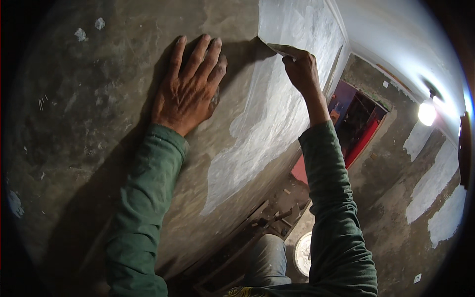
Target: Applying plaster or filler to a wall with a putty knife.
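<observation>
My left hand point(190, 86) lies flat on the bare grey-brown wall point(99, 123), fingers spread, holding nothing. Higher and to the right, my right hand point(301, 69) grips a thin-bladed putty knife point(273, 48), its index finger stretched along the tool. The blade meets the wall near the edge of a coat of white filler point(267, 109). Most of the handle is hidden in my fist. Smooth white filler reaches up to the ceiling corner, and a thinner, streaky patch runs down toward the lower left.
Below me stands a round bucket point(303, 253) with white stuff in it, partly behind my right sleeve. Wood scraps point(284, 218) litter the floor. A doorway with a red door point(363, 141) opens in the far wall. A lit bulb point(427, 113) hangs at right.
</observation>
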The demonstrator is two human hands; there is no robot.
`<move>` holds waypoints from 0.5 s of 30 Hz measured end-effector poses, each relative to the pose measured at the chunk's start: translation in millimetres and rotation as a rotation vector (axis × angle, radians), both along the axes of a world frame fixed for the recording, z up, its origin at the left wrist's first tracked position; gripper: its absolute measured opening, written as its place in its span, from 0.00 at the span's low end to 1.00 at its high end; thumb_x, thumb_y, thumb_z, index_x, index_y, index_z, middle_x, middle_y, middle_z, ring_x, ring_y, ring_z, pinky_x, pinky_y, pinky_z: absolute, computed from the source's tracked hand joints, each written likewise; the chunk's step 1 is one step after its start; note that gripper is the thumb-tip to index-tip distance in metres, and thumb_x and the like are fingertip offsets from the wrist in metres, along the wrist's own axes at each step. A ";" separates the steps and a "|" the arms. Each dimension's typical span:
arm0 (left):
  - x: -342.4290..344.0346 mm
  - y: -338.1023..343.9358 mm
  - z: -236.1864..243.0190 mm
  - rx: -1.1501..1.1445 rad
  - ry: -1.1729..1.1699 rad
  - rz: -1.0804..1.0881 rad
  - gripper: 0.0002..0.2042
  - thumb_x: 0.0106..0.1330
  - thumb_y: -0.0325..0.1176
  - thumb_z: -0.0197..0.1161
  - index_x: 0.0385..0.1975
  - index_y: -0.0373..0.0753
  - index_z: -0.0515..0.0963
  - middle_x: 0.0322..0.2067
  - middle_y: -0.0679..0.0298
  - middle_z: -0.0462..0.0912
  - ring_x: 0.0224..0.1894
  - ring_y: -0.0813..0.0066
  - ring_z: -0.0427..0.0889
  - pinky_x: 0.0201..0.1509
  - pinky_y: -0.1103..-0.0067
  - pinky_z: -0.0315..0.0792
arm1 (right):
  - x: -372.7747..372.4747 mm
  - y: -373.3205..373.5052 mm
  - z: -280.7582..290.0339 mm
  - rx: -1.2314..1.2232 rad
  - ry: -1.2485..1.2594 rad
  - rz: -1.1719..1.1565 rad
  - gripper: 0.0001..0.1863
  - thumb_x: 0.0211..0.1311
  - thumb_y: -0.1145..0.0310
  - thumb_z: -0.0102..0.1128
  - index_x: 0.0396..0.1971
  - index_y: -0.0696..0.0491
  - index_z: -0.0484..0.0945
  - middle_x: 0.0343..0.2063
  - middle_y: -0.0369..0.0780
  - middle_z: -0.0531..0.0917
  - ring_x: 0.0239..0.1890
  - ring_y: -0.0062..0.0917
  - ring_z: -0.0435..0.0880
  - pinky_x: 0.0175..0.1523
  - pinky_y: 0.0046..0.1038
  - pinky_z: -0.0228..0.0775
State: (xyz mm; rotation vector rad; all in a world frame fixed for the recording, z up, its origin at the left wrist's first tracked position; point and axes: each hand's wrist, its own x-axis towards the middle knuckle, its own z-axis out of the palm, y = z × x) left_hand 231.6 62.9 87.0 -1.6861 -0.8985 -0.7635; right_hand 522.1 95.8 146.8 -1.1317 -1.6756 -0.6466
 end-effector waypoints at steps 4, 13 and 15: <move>-2.4 3.2 0.7 0.050 0.009 -0.006 0.26 0.64 0.47 0.63 0.63 0.49 0.75 0.71 0.65 0.67 0.77 0.65 0.56 0.82 0.52 0.43 | -10.3 -5.6 -54.0 -0.067 0.084 0.021 0.20 0.57 0.74 0.57 0.47 0.44 0.89 0.41 0.48 0.88 0.44 0.47 0.87 0.52 0.40 0.79; -2.1 -19.8 10.5 -0.004 0.032 -0.033 0.26 0.65 0.46 0.63 0.62 0.42 0.77 0.69 0.56 0.68 0.76 0.60 0.58 0.82 0.51 0.43 | -42.6 -23.4 -190.9 -0.064 0.178 0.140 0.25 0.53 0.82 0.58 0.48 0.43 0.89 0.48 0.39 0.89 0.49 0.36 0.88 0.54 0.32 0.81; -3.2 -16.3 9.1 0.021 0.025 -0.053 0.27 0.64 0.45 0.64 0.62 0.42 0.77 0.69 0.56 0.68 0.76 0.60 0.58 0.82 0.52 0.43 | -50.7 -24.6 -219.5 -0.047 0.192 0.128 0.25 0.54 0.81 0.58 0.49 0.43 0.89 0.48 0.38 0.89 0.49 0.37 0.88 0.54 0.34 0.81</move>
